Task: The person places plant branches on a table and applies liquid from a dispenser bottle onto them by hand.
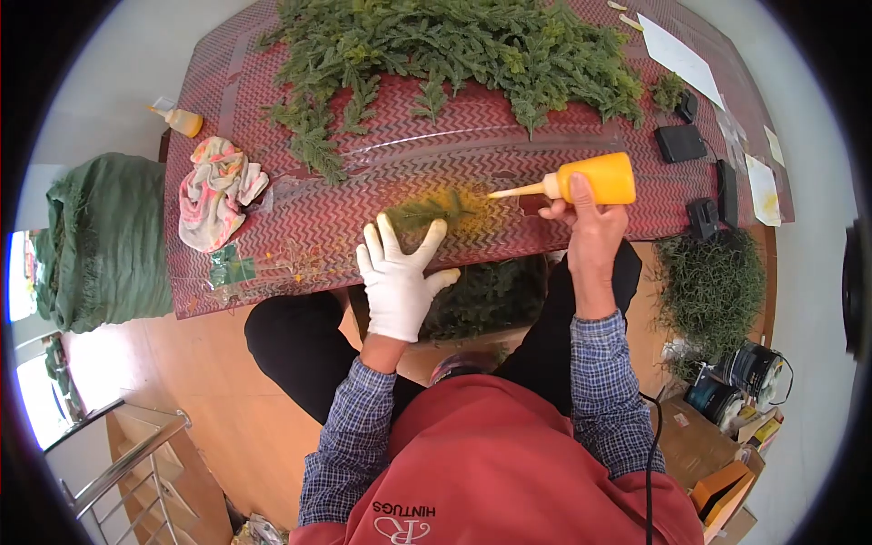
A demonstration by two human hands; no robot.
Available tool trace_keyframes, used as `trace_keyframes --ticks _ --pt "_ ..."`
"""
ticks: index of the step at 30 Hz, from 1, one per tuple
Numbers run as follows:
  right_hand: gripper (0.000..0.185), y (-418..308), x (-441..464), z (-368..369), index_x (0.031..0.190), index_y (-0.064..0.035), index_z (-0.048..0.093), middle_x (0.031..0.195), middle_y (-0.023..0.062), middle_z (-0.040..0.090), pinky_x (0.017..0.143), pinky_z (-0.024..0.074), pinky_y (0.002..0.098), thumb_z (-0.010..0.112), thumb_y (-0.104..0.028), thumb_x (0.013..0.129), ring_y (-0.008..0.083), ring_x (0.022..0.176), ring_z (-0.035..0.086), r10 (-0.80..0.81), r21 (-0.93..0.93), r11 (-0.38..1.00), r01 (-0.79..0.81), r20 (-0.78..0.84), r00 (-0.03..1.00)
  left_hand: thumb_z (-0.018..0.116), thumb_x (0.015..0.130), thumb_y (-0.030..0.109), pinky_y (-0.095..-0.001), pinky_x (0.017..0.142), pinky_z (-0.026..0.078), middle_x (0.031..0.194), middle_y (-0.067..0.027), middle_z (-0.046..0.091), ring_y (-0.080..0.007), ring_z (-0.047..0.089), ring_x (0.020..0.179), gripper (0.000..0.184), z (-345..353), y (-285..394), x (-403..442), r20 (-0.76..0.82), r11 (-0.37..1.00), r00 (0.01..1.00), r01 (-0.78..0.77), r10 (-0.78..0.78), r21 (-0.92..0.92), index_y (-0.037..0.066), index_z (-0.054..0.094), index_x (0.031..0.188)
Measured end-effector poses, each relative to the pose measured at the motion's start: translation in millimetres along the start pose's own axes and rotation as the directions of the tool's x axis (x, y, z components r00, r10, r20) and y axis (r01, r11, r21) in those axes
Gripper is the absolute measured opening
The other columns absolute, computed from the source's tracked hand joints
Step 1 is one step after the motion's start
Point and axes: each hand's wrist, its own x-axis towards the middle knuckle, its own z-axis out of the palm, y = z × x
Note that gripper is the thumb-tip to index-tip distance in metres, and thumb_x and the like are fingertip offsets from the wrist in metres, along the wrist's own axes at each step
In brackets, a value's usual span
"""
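Observation:
My right hand (595, 227), bare, is closed round a yellow squeeze bottle (599, 179) with a long pale nozzle. The bottle lies nearly level, its nozzle tip pointing left at a small green artificial fir sprig (420, 214). That sprig rests on the red patterned table cover (318, 218), where yellow staining surrounds its right end. My left hand (398, 282) wears a white glove with yellowed fingertips. Its fingers are spread, and the fingertips lie at the sprig's near edge; whether they press on it I cannot tell.
A heap of fir sprigs (454, 45) covers the table's far side. At the left lie a stained cloth (216, 193) and a second bottle (184, 122). Black devices (679, 143) and white papers (681, 59) sit at the right. Below the table edge, a box holds greenery (490, 295).

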Motion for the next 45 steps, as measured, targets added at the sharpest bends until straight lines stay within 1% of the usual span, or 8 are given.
trace_keyframes --ticks 9,19,24,26,34,37,41,45 --pt "0.021 5.8 12.9 -8.8 0.1 0.0038 0.061 0.085 0.0111 0.066 0.057 0.0618 0.0307 0.06 -0.017 0.095 0.0115 0.062 0.061 0.105 0.321 0.943 -0.092 -0.021 0.994 0.062 0.076 0.003 -0.0375 0.076 0.047 0.098 -0.0056 0.065 -0.0259 0.059 0.089 0.042 15.8 -22.1 43.8 -0.31 0.978 0.928 -0.198 0.208 0.063 0.016 0.064 0.117" --pt "0.025 1.2 16.3 -17.8 0.099 0.0024 0.059 0.081 0.0105 0.064 0.059 0.0616 0.0314 0.06 -0.022 0.095 0.0121 0.061 0.06 0.156 0.468 0.872 -0.139 0.003 0.988 0.064 0.079 0.014 -0.0373 0.065 0.049 0.078 -0.0071 0.064 -0.0257 0.061 0.071 0.022 9.4 19.9 -28.9 -0.211 0.898 0.935 -0.337 0.284 -0.283 0.015 0.069 0.101" --pt "0.026 -1.8 15.4 -17.0 0.099 0.0022 0.059 0.08 0.0096 0.064 0.058 0.0613 0.031 0.06 -0.023 0.095 0.0117 0.061 0.06 0.177 0.46 0.875 -0.151 -0.014 0.984 0.069 0.081 0.037 -0.0432 0.067 0.05 0.085 -0.0104 0.068 -0.0293 0.065 0.075 0.03 -15.1 -27.0 32.5 -0.145 0.986 0.975 0.164 -0.168 -0.034 0.013 0.07 0.099" --pt "0.026 0.1 15.3 -16.1 0.099 0.0022 0.059 0.079 0.0093 0.063 0.058 0.0613 0.0308 0.06 -0.023 0.095 0.0115 0.061 0.059 0.179 0.463 0.873 -0.154 -0.01 0.984 0.072 0.078 0.043 -0.0433 0.068 0.052 0.081 -0.0138 0.068 -0.0318 0.066 0.077 0.038 -13.7 -64.4 82.7 -0.499 0.873 0.73 0.472 -0.467 -0.126 0.011 0.071 0.099" --pt "0.026 -0.3 16.3 -14.8 0.1 0.002 0.059 0.077 0.0079 0.061 0.058 0.061 0.03 0.06 -0.023 0.095 0.011 0.06 0.057 0.201 0.457 0.872 -0.174 -0.01 0.98 0.079 0.076 0.031 -0.0329 0.062 0.052 0.082 -0.0155 0.07 -0.023 0.067 0.067 0.037 -10.4 -100.2 97.2 -0.214 0.79 0.783 0.487 -0.584 -0.372 0.0 0.07 0.093" --pt "0.026 -1.9 15.7 -11.6 0.1 0.0019 0.059 0.077 0.0076 0.061 0.057 0.0607 0.03 0.06 -0.024 0.095 0.0111 0.06 0.057 0.208 0.455 0.87 -0.19 0.012 0.978 0.071 0.085 0.007 -0.0217 0.047 0.042 0.077 -0.0041 0.067 -0.0062 0.055 0.057 0.018 -19.6 -85.7 75.9 0.361 0.192 0.798 0.498 -0.482 -0.846 0.002 0.066 0.101" --pt "0.026 2.0 15.1 -14.7 0.1 0.0017 0.059 0.079 0.0088 0.062 0.057 0.0609 0.0302 0.061 -0.023 0.094 0.0113 0.06 0.058 0.209 0.469 0.862 -0.191 0.013 0.978 0.075 0.083 0.015 -0.0241 0.052 0.046 0.078 -0.0055 0.068 -0.0094 0.058 0.062 0.032 -41.2 -72.6 61.7 0.685 0.496 0.728 0.608 -0.035 -0.62 -0.001 0.067 0.109" --pt "0.025 4.0 14.6 -13.9 0.1 0.0013 0.059 0.081 0.01 0.063 0.058 0.0617 0.0301 0.061 -0.023 0.094 0.0117 0.06 0.058 0.21 0.464 0.865 -0.192 0.014 0.978 0.08 0.078 0.022 -0.0269 0.056 0.049 0.078 -0.0061 0.068 -0.0111 0.06 0.064 0.037 -32.3 -83.4 74.1 0.763 0.678 0.645 0.577 -0.037 -0.455 0.0 0.069 0.105"
